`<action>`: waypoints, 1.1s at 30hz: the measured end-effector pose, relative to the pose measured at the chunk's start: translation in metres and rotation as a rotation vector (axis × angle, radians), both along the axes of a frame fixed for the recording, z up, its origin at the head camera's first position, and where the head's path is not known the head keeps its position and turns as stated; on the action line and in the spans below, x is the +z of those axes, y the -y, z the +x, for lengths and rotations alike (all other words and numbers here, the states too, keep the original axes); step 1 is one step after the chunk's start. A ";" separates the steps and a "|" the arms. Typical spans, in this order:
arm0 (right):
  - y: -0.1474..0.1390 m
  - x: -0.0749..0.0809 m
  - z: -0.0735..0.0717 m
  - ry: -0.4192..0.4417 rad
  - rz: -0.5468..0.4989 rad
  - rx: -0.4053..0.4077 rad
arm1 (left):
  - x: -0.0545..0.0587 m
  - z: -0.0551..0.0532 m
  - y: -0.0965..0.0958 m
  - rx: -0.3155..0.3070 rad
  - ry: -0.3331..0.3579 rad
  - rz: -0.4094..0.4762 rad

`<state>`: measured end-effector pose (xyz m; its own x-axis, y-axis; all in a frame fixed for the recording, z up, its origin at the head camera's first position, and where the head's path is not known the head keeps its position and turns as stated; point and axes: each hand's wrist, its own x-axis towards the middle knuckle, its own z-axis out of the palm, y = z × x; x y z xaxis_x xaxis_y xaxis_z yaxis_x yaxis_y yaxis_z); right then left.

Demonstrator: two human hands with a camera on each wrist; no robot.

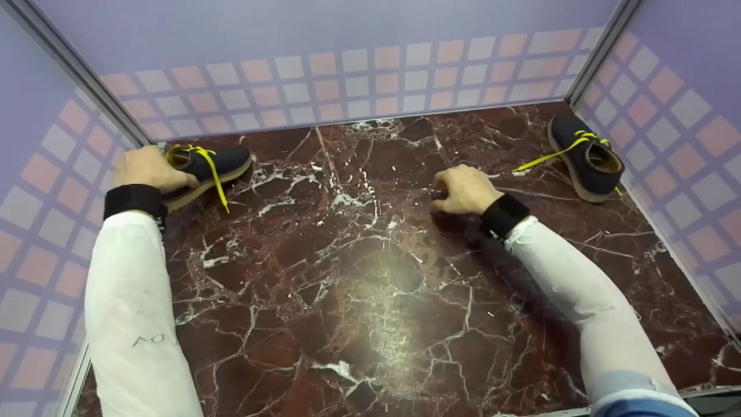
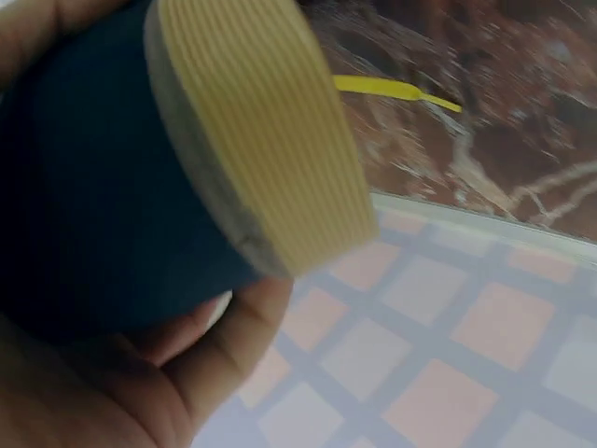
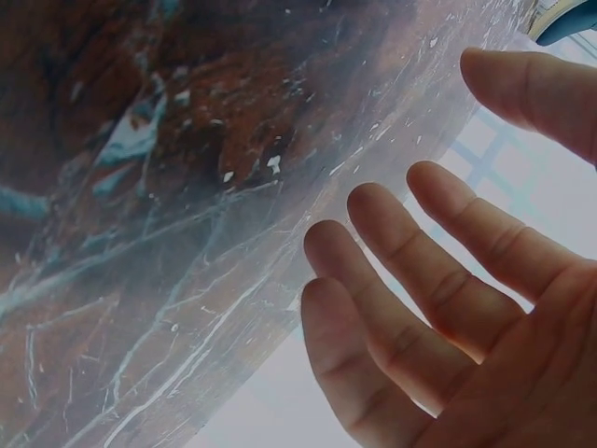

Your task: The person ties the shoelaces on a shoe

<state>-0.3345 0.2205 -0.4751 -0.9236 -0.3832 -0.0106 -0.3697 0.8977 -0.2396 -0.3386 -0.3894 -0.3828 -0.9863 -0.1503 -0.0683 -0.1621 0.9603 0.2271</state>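
Marble surface (image 1: 324, 278): left shoe (image 1: 227, 163) in hand, right shoe (image 1: 570, 134) untouched

Lilac walls (image 1: 347, 23) printed with pink and pale squares border the surface at the back and on both sides. The left shoe is near the back left corner, toe pointing right, and the left hand (image 1: 149, 169) has its thumb and fingers clamped on the heel; the left wrist view shows the ribbed sole (image 2: 270, 131) close up. Whether the shoe is lifted, I cannot tell. Its yellow lace (image 1: 215, 174) hangs loose down the side. The right hand (image 1: 468, 190) is between the shoes and holds nothing, fingers loosely bent, thumb apart from them. The right shoe stands near the right wall, its own lace (image 1: 544, 160) trailing out. The work looks barely begun, in my judgement: one shoe is gripped, while the other has no hand on it, the pair sits well apart and lace ends lie loose
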 end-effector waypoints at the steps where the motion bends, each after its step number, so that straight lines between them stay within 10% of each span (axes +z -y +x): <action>1: 0.000 0.001 0.001 -0.002 -0.002 -0.002 | -0.001 -0.004 -0.002 0.001 -0.004 -0.008; 14: -0.002 -0.001 0.002 -0.032 -0.024 0.020 | 0.009 -0.020 -0.062 -0.014 -0.043 -0.056; 33: 0.003 0.001 0.006 -0.031 -0.018 0.026 | 0.012 0.004 -0.174 -0.097 -0.088 0.015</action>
